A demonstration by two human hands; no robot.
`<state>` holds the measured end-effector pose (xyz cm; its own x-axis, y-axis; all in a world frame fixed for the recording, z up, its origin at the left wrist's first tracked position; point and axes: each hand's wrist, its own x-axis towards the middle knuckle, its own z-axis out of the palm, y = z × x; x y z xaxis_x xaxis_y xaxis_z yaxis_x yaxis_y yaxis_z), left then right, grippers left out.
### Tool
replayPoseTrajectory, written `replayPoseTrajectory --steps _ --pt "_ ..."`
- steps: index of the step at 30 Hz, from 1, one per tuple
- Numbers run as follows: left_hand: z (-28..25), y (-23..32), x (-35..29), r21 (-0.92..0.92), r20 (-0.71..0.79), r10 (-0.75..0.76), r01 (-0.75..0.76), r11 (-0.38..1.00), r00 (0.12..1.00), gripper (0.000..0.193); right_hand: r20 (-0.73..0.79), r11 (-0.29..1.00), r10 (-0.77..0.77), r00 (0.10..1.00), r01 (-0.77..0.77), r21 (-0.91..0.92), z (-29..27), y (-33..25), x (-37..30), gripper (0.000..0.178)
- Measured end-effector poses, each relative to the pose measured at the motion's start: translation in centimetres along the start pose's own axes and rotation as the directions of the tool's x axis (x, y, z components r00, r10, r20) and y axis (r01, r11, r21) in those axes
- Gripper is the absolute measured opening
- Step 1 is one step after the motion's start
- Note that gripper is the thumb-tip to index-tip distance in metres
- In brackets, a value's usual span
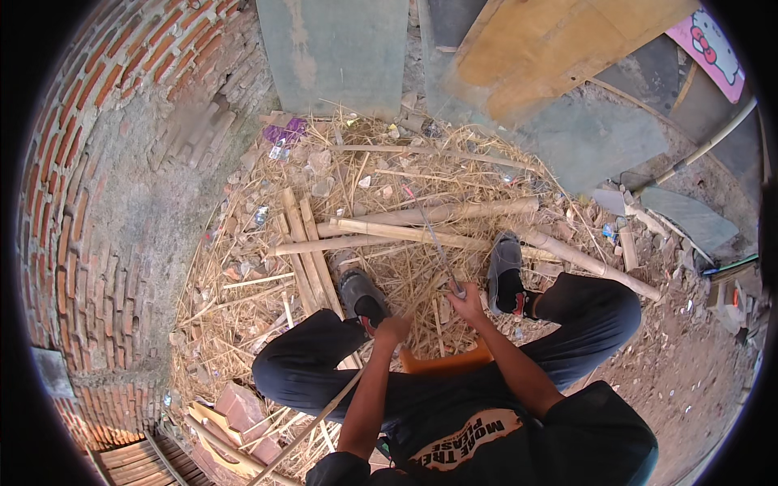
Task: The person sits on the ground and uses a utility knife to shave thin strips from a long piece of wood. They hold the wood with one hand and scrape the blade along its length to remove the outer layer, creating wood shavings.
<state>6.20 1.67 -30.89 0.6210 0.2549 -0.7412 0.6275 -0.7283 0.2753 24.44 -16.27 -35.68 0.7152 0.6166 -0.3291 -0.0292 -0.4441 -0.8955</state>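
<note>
Bamboo strip is slanting from the lower left toward the left hand, which is apparently grasping it; it is probably feeling light and springy, with splintery edges, its flat faces likely offering the safest hold. The right hand is gripping a long thin blade by its handle. A brick wall is standing leftmost, straw and rubble are littering the uneven ground, and brown earth is showing rightmost.
</note>
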Motion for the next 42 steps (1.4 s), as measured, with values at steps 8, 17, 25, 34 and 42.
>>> replayPoseTrajectory --steps 8,17,25,34,42 --pt "3.1 -0.3 1.6 -0.062 -0.055 -0.151 0.148 0.987 0.987 0.059 0.103 0.812 0.506 0.856 -0.433 -0.391 -1.1 8.8 -1.2 0.044" --pt "4.6 -1.6 3.6 -0.054 -0.032 -0.078 0.077 0.996 0.996 0.056 0.094 0.977 0.155 0.983 -0.167 0.136 1.2 4.6 1.3 0.033" --pt "4.4 -1.1 2.5 0.088 -0.051 0.019 -0.014 0.996 0.999 0.047 0.163 0.745 0.587 0.793 -0.451 -0.492 -2.4 12.5 -1.4 0.031" --pt "-0.4 1.3 -0.4 -0.144 0.145 -0.116 0.137 0.98 0.983 0.044 0.133 0.891 0.45 0.883 -0.435 -0.13 -1.2 8.3 -1.4 0.033" --pt "-1.5 0.8 -1.9 -0.191 0.04 -0.204 0.208 0.959 0.978 0.057 0.057 0.943 0.326 0.944 -0.329 0.05 -2.1 6.5 -1.1 0.035"
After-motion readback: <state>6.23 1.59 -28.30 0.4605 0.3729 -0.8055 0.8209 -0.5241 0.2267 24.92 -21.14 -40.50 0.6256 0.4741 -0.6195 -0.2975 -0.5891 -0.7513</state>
